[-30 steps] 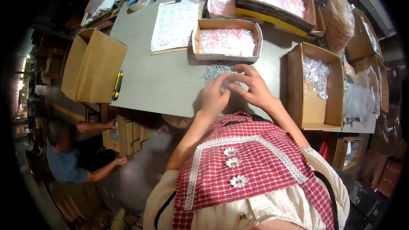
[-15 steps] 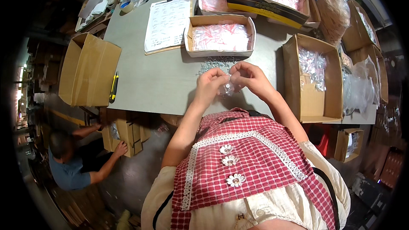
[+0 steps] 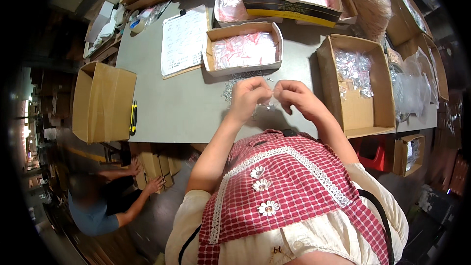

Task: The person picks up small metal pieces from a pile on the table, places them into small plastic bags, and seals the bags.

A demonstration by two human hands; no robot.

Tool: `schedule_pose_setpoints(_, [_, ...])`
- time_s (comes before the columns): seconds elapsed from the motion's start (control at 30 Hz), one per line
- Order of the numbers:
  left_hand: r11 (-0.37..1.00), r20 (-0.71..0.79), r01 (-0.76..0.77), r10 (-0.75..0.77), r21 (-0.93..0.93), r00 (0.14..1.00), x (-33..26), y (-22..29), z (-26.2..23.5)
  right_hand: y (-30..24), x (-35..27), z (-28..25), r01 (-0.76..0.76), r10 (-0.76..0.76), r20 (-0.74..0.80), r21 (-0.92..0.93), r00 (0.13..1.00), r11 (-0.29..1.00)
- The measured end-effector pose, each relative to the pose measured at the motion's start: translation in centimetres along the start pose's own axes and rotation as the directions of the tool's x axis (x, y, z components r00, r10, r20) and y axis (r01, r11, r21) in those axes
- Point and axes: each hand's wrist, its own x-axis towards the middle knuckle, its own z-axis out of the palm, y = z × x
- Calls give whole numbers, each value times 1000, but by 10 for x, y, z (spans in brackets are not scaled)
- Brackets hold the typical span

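Observation:
A small clear plastic bag (image 3: 265, 102) is in front of me, over the near part of the grey table; its contents are too blurred to make out. My left hand (image 3: 249, 99) pinches it with bent fingers and thumb. Close by, my right hand (image 3: 300, 99) is closed at the bag's other side, its thumb and forefinger together at the upper edge. Fingers hide much of the bag. Loose small metal screws (image 3: 228, 90) lie in a pile just beyond my left hand, some of them behind it. Past the pile stands a white-sided carton (image 3: 242, 70) full of flat clear bags with red strips.
An open carton (image 3: 360, 118) of filled small bags stands at right. At left are an empty-looking carton (image 3: 114, 103) and a yellow-black cutter (image 3: 133, 118). A clipboard with paper (image 3: 184, 39) lies beyond. Below left, another person (image 3: 98, 211) reaches toward cardboard boxes (image 3: 156, 164).
My hands have turned at the bag, and it shows less between them. The view has shifted slightly. The other person's hands have moved along the cardboard boxes.

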Motion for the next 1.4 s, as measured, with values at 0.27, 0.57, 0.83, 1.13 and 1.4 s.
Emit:
schedule_pose_setpoints(0.27, [746, -231, -39, 255, 665, 939, 112, -8, -17, -21, -61, -51, 613, -251, -677, 367, 692, 699])
schedule_pose_setpoints(0.57, [618, -237, 118, 114, 777, 965, 144, -13, -85, -14, -56, -31, 362, -191, -588, 188, 786, 913])
schedule_pose_setpoints(0.83, [880, -245, -95, 231, 466, 941, 93, 15, -67, -4, -1, -15, 266, -488, -318, -542, 813, 797])
schedule_pose_setpoints(1.13, [746, -32, -141, 213, 651, 977, 28, 31, -5, -19, 36, 10, 346, -723, -66, -846, 688, 407])
schedule_pose_setpoints(1.4, [731, -52, -160, 258, 664, 965, 2, 32, 3, -9, 15, 0, 98, -111, -52, -209, 993, 973])
